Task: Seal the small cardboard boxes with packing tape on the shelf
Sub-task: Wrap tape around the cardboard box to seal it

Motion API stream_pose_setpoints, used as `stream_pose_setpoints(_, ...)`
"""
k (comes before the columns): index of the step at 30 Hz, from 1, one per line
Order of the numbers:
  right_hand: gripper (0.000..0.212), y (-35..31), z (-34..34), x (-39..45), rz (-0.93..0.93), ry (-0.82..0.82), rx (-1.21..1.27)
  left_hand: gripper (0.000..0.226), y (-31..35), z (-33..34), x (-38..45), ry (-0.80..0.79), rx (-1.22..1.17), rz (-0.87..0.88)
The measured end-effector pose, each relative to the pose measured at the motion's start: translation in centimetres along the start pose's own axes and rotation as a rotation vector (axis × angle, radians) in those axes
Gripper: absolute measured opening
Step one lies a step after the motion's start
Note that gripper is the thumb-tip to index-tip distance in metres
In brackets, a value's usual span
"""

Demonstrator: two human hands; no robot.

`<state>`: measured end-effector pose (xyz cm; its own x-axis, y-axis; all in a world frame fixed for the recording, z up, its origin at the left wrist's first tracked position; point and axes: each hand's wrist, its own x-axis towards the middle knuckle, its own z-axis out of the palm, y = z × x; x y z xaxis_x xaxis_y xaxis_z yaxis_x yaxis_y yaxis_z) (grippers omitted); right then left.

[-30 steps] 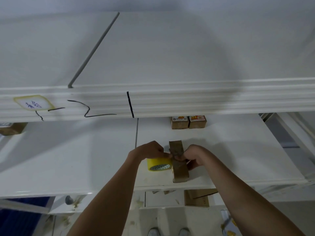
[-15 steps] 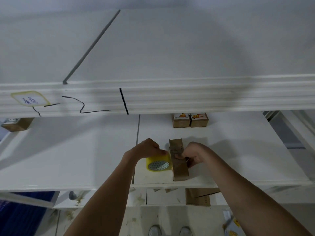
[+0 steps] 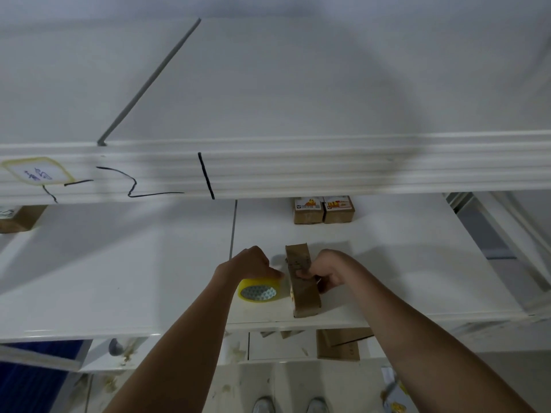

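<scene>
I see a long, narrow brown cardboard box [image 3: 302,281] lying near the front edge of the smooth white shelf [image 3: 119,278], its matte top wrapped in glossy brown tape, and just left of it a yellow tape roll [image 3: 258,290] with a pale patterned core. My left hand [image 3: 250,263] reaches in palm-down with its fingers curled over the top of the roll, gripping it, while my right hand [image 3: 323,271] curls round the box's right side, thumb pressed on its top. Two small square cartons [image 3: 323,210] with printed labels sit touching at the back.
</scene>
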<state>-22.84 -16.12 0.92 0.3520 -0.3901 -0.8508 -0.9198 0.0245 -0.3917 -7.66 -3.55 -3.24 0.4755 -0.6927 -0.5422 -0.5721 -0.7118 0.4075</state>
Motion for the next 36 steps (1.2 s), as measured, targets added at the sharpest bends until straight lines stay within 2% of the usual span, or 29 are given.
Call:
stream_pose_setpoints(4, 0.053, -0.2, 0.5, -0.5, -0.093, 0.254, -0.161, 0.044, 1.2, 0.3, -0.4, 0.006, 0.021, 0.012)
stream_pose_setpoints(7, 0.041, -0.5, 2.2, -1.2, -0.206, 0.495, -0.305, 0.043, 1.5, 0.7, -0.4, 0.038, 0.026, 0.021)
stream_pose_setpoints(9, 0.033, -0.8, 3.5, -1.5, -0.239, 0.568, -0.379, 0.045, 1.6, 0.7, -0.5, 0.053, 0.033, 0.027)
stream_pose_setpoints(16, 0.034, -1.4, 4.1, -1.6, -0.223, 0.485, -0.396, 0.048, 1.6, 1.1, -0.7, 0.082, 0.068, 0.029)
stream_pose_setpoints(20, 0.042, -1.6, 4.0, -1.4, -0.173, 0.407, -0.417, 0.049, 1.8, 0.9, -0.8, 0.080, 0.089, 0.026)
stream_pose_setpoints(26, 0.037, -1.6, 4.3, -1.5, -0.181, 0.516, -0.380, 0.051, 1.7, 0.9, -0.9, 0.088, 0.074, 0.034)
stream_pose_setpoints(33, 0.046, -0.5, 1.5, -1.5, -0.185, 0.445, -0.154, 0.046, 0.6, -1.0, -1.3, -0.008, 0.020, 0.123)
stream_pose_setpoints(36, 0.063, 0.0, 0.8, -1.5, -0.164, 0.360, 0.002, 0.047, 0.1, -1.3, -1.2, -0.026, 0.009, 0.122)
